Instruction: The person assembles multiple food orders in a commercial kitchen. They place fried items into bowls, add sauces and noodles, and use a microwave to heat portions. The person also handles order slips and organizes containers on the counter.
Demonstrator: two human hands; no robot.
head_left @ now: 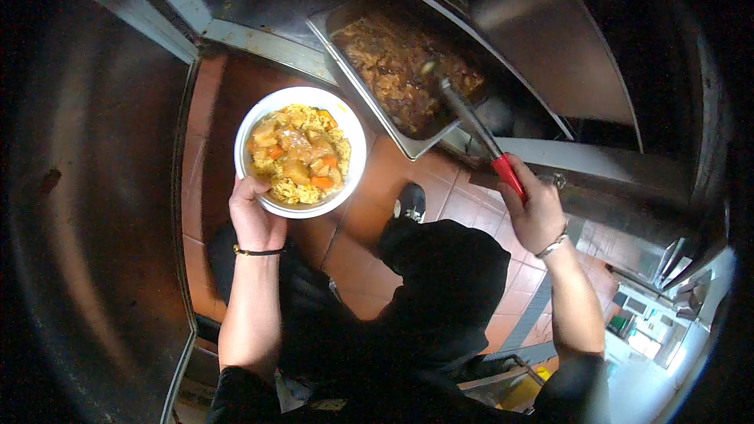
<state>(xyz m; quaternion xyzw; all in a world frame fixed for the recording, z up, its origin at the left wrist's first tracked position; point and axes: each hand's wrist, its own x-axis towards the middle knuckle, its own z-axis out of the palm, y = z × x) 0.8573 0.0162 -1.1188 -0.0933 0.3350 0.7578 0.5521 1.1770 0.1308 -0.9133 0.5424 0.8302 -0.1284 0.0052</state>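
Note:
My left hand (256, 216) is closed on the near rim of a round white bowl (355, 165), thumb over the edge. In the bowl lies yellow rice (294, 191) topped with chunks of stew and orange carrot pieces (322, 182). My right hand (536, 206) grips the red handle of metal tongs (481, 127). Their far end reaches over a deep metal pan (357, 82) of browned, saucy meat pieces (400, 63); the tips are blurred there, and whether they pinch any meat I cannot tell.
The pan sits slanted inside a dark metal cabinet with a pale front ledge (267, 45). A large dark door panel (102, 212) stands at the left. Below are reddish floor tiles (440, 188) and a dark shoe (410, 202). A brighter kitchen area (648, 322) lies at the right.

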